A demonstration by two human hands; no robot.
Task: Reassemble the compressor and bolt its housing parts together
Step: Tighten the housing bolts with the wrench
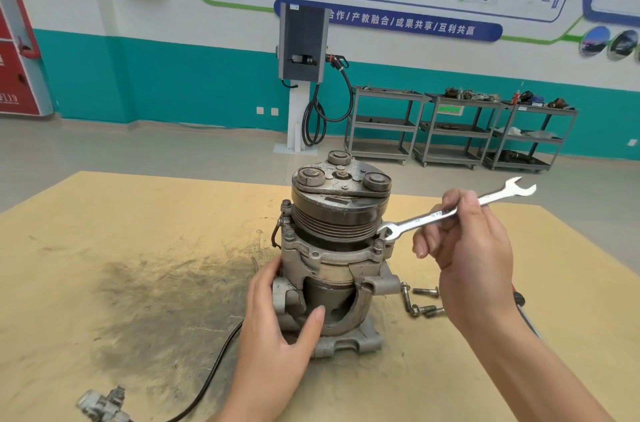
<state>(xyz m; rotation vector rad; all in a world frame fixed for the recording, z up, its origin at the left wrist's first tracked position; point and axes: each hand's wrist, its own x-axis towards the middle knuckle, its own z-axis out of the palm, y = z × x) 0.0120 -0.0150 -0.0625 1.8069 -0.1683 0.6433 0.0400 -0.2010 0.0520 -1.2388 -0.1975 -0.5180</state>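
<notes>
The compressor point(334, 259) stands upright on the yellow table point(104, 248), its black grooved pulley and clutch plate on top. My left hand point(277, 328) grips the lower housing from the left, thumb across the front. My right hand point(464, 248) holds a silver open-ended wrench point(446, 212) by its shaft. The wrench's lower jaw sits at a bolt head point(379, 243) on the housing's right flange, just under the pulley. Another bolt point(286, 205) stands at the upper left flange.
Several loose bolts point(420, 302) lie on the table right of the compressor base. A black cable point(214, 373) runs toward the front edge beside a small metal fitting point(104, 404). A dark grease stain covers the table's left middle. Grey carts point(460, 131) stand at the far wall.
</notes>
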